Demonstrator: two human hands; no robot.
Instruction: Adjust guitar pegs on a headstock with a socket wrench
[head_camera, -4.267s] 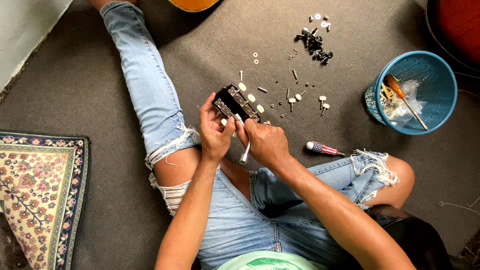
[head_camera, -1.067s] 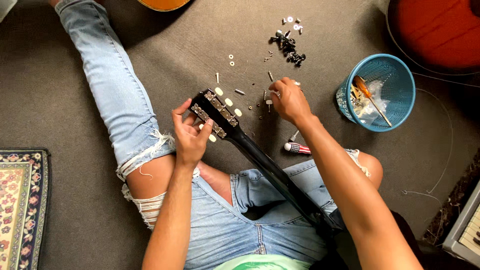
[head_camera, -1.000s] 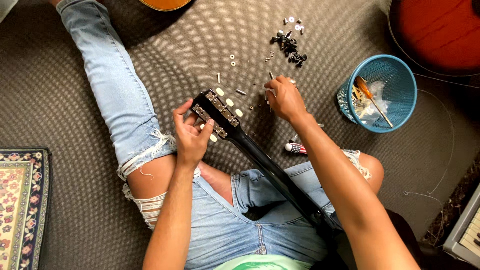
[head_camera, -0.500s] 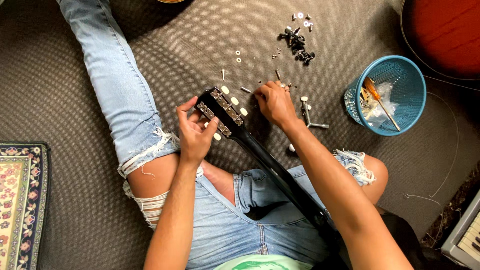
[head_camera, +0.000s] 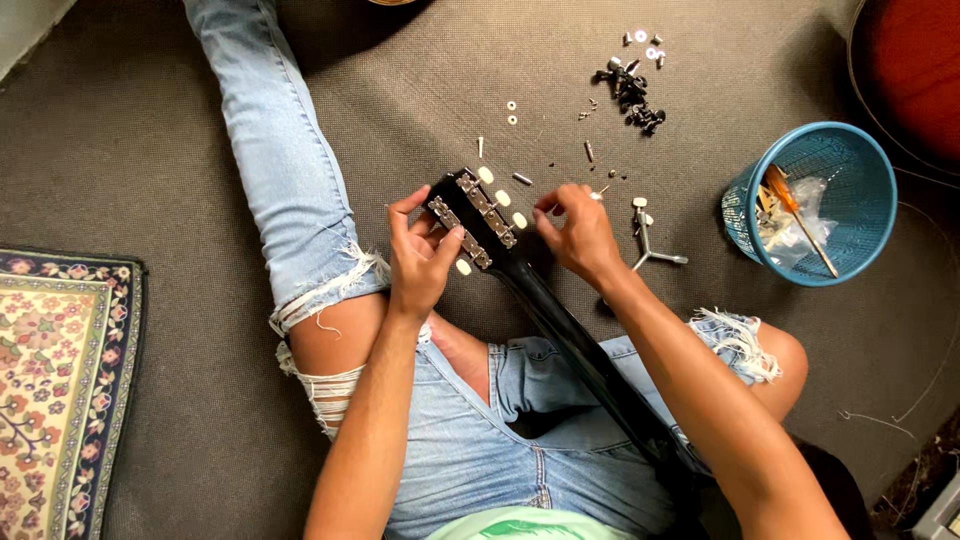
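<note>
A black guitar headstock (head_camera: 470, 215) with chrome tuner plates and white tuner knobs points up-left from my lap; its black neck (head_camera: 580, 350) runs down to the right. My left hand (head_camera: 420, 255) grips the headstock from the left side. My right hand (head_camera: 575, 230) is at the headstock's right edge, fingertips pinched near a white knob; whether a small part sits between them is not visible.
Small screws, washers and black parts (head_camera: 630, 85) lie scattered on the grey carpet beyond the headstock. A metal three-armed tool (head_camera: 650, 250) lies right of my hand. A blue mesh bin (head_camera: 810, 200) stands right. A patterned rug (head_camera: 60, 390) lies left.
My right hand came back from the loose parts on the carpet to the headstock's right edge. My left hand kept its grip on the headstock.
</note>
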